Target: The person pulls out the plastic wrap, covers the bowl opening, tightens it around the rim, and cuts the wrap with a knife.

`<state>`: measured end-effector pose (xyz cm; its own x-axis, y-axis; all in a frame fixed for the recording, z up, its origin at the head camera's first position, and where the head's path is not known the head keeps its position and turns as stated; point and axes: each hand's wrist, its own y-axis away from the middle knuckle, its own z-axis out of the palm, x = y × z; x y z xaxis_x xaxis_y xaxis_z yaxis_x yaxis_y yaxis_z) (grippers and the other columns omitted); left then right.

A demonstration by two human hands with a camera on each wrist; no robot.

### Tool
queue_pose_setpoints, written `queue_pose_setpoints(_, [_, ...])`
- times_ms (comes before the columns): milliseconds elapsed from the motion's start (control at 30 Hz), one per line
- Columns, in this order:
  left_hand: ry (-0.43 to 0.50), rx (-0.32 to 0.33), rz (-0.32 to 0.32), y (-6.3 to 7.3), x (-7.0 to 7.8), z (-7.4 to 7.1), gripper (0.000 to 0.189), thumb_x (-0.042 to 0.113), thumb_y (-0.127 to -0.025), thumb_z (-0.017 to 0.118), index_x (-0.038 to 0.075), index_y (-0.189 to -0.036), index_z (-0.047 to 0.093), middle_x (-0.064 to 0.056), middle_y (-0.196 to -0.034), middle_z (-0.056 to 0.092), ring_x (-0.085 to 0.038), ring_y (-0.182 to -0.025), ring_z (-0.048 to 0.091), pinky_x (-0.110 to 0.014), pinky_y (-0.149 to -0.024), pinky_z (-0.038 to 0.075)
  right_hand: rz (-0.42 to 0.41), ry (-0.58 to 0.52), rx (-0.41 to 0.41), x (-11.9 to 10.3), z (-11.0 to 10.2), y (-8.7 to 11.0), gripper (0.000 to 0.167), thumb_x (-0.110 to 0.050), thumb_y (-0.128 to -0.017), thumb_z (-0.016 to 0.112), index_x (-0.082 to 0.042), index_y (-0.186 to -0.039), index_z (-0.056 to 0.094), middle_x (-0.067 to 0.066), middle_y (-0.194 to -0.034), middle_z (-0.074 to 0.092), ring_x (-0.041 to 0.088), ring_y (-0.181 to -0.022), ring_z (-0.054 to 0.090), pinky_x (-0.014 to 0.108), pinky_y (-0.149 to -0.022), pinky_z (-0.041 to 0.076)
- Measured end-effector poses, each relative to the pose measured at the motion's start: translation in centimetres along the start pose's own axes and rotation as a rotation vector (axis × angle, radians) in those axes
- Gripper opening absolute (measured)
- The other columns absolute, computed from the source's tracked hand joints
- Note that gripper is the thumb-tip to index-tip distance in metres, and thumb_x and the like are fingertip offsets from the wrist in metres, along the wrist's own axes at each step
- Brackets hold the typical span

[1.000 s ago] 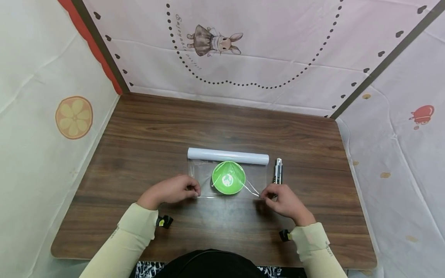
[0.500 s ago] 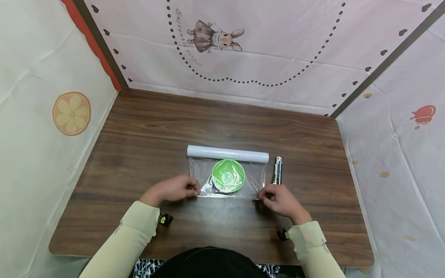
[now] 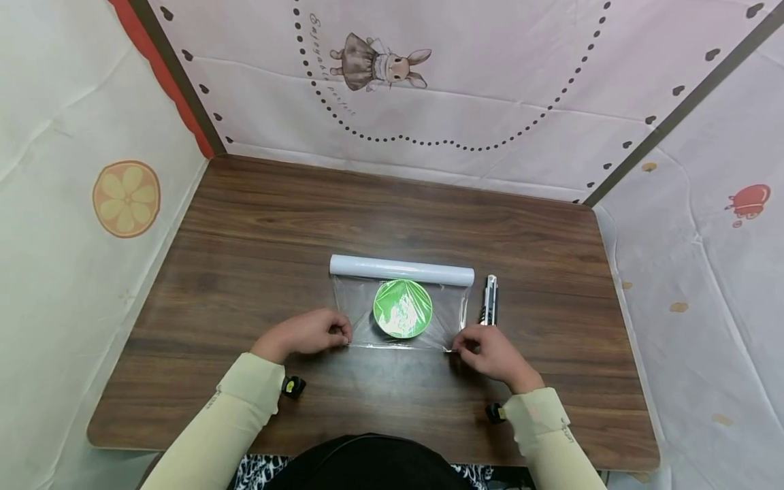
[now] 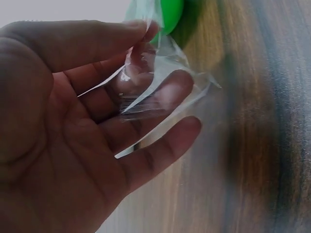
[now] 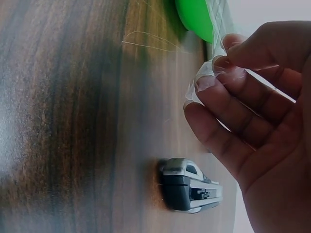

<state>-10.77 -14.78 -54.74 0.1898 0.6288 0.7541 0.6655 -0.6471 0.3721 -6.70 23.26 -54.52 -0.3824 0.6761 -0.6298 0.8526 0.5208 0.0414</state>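
A person seated at a wood-grain surface [image 3: 392,398] stretches clear plastic film [image 3: 358,316] over a green bowl [image 3: 402,309]. The surface's far edge meets a printed back wall [image 3: 465,82]; its left and right edges run beside a left wall [image 3: 67,238] and a right wall [image 3: 698,286]; its front edge lies before the person's dark clothing [image 3: 370,466].

The bowl sits upright near the middle, just in front of a white roll [image 3: 401,270] lying crosswise. Film spreads from the roll over the bowl, its front edge running between the two hands. A utility knife [image 3: 489,301] lies beyond the film's right side, its near end beside the right hand [image 3: 497,355], leaving little room there. Wide stretches of surface lie left of the left hand [image 3: 303,333], behind the roll and right of the knife; a narrower strip lies between the film's front edge and the person.

The left fingers pinch one front corner of the film between thumb and forefinger, the others loosely spread behind it. The right fingers pinch the opposite corner, the others bent.

A second ago, creases and a bright fold ran from the bowl toward the right hand, and a print showed inside it. Now the film lies smoother, and glare covers the print. Hands, roll and knife keep nearly the same places.
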Motion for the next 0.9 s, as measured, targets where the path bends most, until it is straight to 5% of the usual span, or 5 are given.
queue_pose_setpoints(900, [-0.182,0.108,-0.027,-1.1,0.0,0.8,0.013,0.014,-0.093,0.059,0.016,-0.083,0.067,0.009,-0.075,0.059,-0.008,-0.069,0.05,-0.028,-0.069,0.044,0.014,0.001,-0.025,1.0,1.5,-0.9,0.01,-0.006,-0.083,0.064,-0.014,-0.085,0.07,-0.008,-0.081,0.064,0.003,-0.072,0.055,0.022,-0.067,0.05])
